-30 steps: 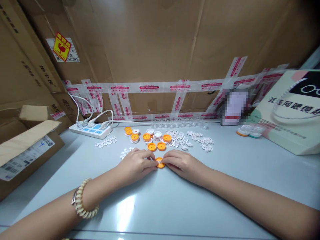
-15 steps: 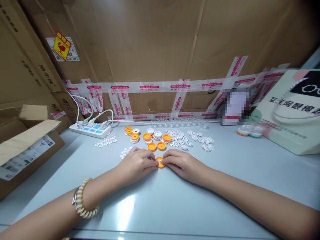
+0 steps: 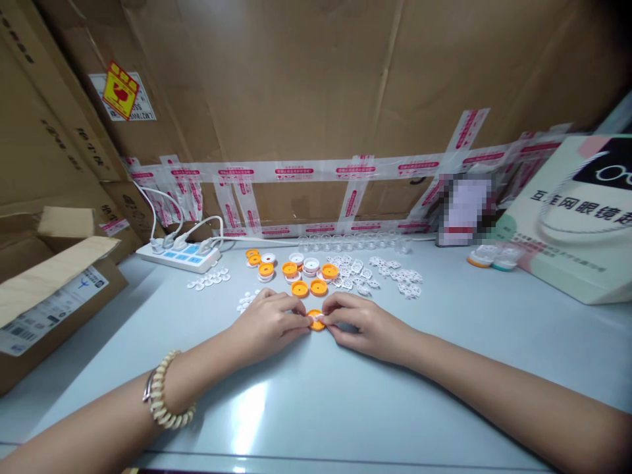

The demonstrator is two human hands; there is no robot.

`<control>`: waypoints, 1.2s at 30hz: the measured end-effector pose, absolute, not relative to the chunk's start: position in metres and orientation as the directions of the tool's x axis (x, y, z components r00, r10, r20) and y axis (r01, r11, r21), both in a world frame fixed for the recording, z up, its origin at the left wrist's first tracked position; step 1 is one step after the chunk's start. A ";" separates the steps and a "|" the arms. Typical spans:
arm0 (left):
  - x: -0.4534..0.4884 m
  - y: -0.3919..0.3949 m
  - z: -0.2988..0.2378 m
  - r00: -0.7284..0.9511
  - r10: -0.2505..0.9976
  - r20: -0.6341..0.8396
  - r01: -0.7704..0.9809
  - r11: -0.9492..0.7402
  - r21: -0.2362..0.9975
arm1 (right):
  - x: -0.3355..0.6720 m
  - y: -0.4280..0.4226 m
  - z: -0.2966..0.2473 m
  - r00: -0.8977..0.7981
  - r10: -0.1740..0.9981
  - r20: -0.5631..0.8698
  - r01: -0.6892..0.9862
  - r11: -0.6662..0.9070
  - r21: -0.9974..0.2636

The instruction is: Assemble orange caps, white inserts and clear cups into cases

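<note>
An orange round cap (image 3: 316, 327) with a raised rim lies on the table between my hands. A small white piece (image 3: 316, 318) shows in its middle, partly covered by fingertips. My left hand (image 3: 276, 319) is closed, thumb and forefinger at the cap's left edge. From the other side my right hand (image 3: 363, 322) pinches at the small white piece, its fingertips over the cap's right rim. Just beyond the hands sit two more orange caps, a left one (image 3: 299, 289) and a right one (image 3: 318, 288). Behind my left hand lie several small white discs (image 3: 245, 302), partly hidden.
Behind are more orange and white caps, white openwork pieces (image 3: 407, 284), a row of clear cups (image 3: 353, 243) and a power strip (image 3: 180, 255). An open carton (image 3: 59, 303) stands left. A phone (image 3: 464, 210), two finished-looking round items (image 3: 495, 257) and a paper bag (image 3: 567, 257) stand right.
My right hand's fingers have shifted and bent slightly at the cap, and more of the white piece shows. My left hand stays nearly where it was.
</note>
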State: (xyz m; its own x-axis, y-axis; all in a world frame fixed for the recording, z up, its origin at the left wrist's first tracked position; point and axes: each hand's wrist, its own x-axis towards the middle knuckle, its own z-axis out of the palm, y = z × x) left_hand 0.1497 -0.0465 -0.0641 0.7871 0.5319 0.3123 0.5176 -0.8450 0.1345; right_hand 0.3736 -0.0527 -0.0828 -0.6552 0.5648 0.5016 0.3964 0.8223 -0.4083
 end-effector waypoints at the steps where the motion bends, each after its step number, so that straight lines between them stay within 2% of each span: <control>1: 0.150 -0.047 -0.064 0.787 0.532 0.311 0.518 -0.845 0.135 | 0.373 -0.052 -0.084 -0.651 0.555 0.518 0.387 0.830 -0.402; 10: 0.151 -0.047 -0.063 0.784 0.529 0.325 0.515 -0.846 0.136 | 0.373 -0.050 -0.088 -0.635 0.527 0.564 0.374 0.850 -0.372; 18: 0.151 -0.043 -0.067 0.747 0.535 0.395 0.473 -0.845 0.249 | 0.373 -0.049 -0.091 -0.607 0.556 0.568 0.323 0.825 -0.463; 25: 0.154 -0.043 -0.059 0.725 0.591 0.354 0.465 -0.799 0.381 | 0.374 -0.051 -0.086 -0.582 0.647 0.493 0.327 0.741 -0.586; 30: 0.154 -0.042 -0.059 0.700 0.646 0.303 0.515 -0.751 0.413 | 0.372 -0.050 -0.084 -0.556 0.692 0.461 0.384 0.706 -0.596; 36: 0.157 -0.041 -0.061 0.706 0.636 0.310 0.495 -0.757 0.426 | 0.371 -0.050 -0.084 -0.560 0.690 0.459 0.385 0.707 -0.594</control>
